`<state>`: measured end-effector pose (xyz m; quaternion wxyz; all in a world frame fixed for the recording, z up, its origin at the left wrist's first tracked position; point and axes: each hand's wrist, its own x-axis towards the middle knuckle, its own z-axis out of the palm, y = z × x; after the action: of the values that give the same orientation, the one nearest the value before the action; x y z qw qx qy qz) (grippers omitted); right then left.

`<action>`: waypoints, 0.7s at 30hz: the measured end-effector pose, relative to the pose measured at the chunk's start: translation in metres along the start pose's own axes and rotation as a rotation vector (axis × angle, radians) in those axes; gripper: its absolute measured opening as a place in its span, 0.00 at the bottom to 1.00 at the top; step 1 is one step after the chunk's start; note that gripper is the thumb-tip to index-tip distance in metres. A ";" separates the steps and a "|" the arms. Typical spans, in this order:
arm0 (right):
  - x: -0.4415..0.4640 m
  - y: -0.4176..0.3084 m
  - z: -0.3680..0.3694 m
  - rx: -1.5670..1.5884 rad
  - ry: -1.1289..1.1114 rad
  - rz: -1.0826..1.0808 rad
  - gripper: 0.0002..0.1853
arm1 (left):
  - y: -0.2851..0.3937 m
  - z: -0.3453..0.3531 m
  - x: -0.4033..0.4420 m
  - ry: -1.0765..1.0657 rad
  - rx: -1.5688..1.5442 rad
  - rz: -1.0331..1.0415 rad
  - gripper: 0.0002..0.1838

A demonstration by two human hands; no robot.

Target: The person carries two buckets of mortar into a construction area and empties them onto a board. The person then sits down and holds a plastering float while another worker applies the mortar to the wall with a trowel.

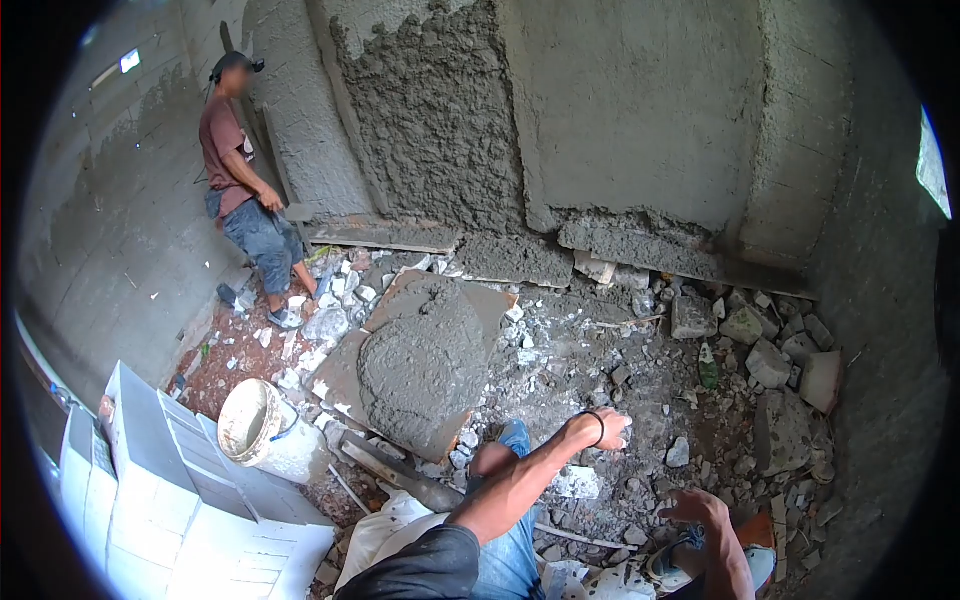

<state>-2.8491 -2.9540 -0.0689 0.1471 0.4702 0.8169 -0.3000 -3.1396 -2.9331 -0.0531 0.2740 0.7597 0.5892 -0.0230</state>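
Note:
My left hand [606,430], with a dark band at the wrist, reaches out over the rubble-strewn floor [560,350]. Its fingers look curled together, and whatever may be inside them is hidden. Closer to my body, my right hand [698,507] hangs above my shoe [672,568], its fingers apart and nothing visible in them. Beside the right forearm lies an orange object [757,535], partly covered. Left of my left hand, a heap of wet mortar [420,360] rests on a board [338,375].
A co-worker [245,180] stands at the back left by the wall. A mortar-stained bucket [285,440] sits beside stacked white blocks [165,500]. Broken blocks [770,365] pile up at right. Rough fresh mortar [440,120] covers part of the wall, above planks [385,237].

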 end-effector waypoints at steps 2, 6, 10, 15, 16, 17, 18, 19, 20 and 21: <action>0.026 0.024 0.017 -0.112 -0.184 -0.087 0.32 | -0.005 0.006 0.007 0.006 0.019 0.060 0.27; 0.022 0.018 0.015 -0.154 -0.173 -0.071 0.31 | -0.003 0.006 0.004 0.012 -0.003 0.044 0.27; 0.014 0.031 0.025 -0.200 -0.065 -0.220 0.29 | -0.006 0.007 0.002 0.035 -0.010 0.005 0.24; 0.025 0.040 0.042 -0.040 -0.117 0.018 0.25 | -0.004 0.003 0.000 0.035 -0.004 0.010 0.23; 0.013 0.055 0.054 0.016 0.105 -0.220 0.26 | -0.003 0.002 0.000 0.036 -0.002 0.007 0.23; 0.007 0.066 0.064 0.072 0.329 -0.456 0.28 | -0.003 0.001 -0.001 0.043 0.002 0.022 0.23; 0.005 0.067 0.066 0.078 0.325 -0.452 0.28 | -0.002 -0.001 -0.003 0.035 -0.001 0.023 0.23; 0.004 0.064 0.065 0.106 0.367 -0.485 0.29 | 0.002 -0.005 -0.008 0.016 0.003 0.002 0.23; 0.002 0.058 0.060 0.135 0.413 -0.514 0.31 | 0.005 -0.009 -0.011 -0.005 0.009 -0.015 0.23; 0.004 0.050 0.052 0.142 0.414 -0.499 0.31 | 0.007 -0.012 -0.014 -0.027 -0.005 -0.028 0.23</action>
<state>-2.8103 -2.9656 -0.1290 -0.1332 0.3157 0.8964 -0.2810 -3.1406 -2.9416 -0.0352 0.2835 0.7504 0.5961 -0.0354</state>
